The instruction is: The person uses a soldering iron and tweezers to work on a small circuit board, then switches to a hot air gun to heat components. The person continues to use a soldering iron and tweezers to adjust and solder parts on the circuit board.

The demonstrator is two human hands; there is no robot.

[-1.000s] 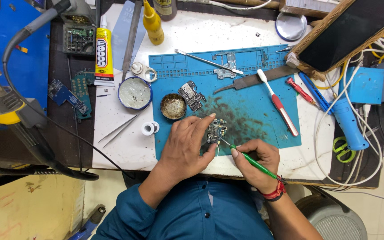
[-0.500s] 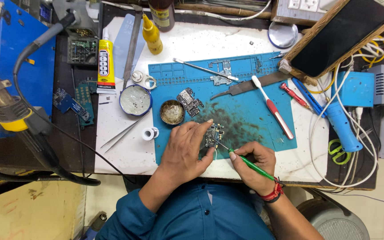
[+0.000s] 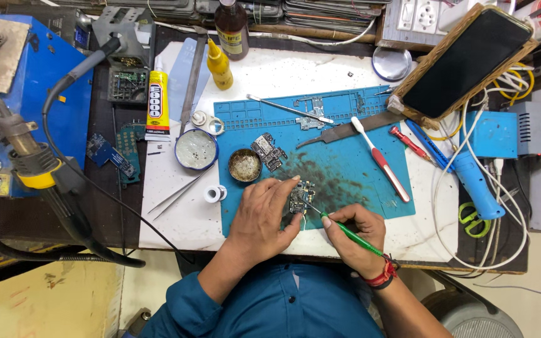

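I am probing: left hand (image 3: 263,219) pins the circuit board (image 3: 300,199), right hand (image 3: 357,236) grips the green tool (image 3: 344,230); next calls for steady tip placement.

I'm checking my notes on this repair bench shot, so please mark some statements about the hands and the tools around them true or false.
1. The right hand holds a green-handled tool whose tip points at the small circuit board. True.
2. The left hand lies flat on the white table, away from the board. False: its fingers steady the board on the blue mat.
3. The toothbrush lies on the blue mat. True.
4. The tweezers are gripped in the left hand. False: they lie loose on the white surface left of the mat.
5. The yellow bottle stands near the mat's far left corner. True.
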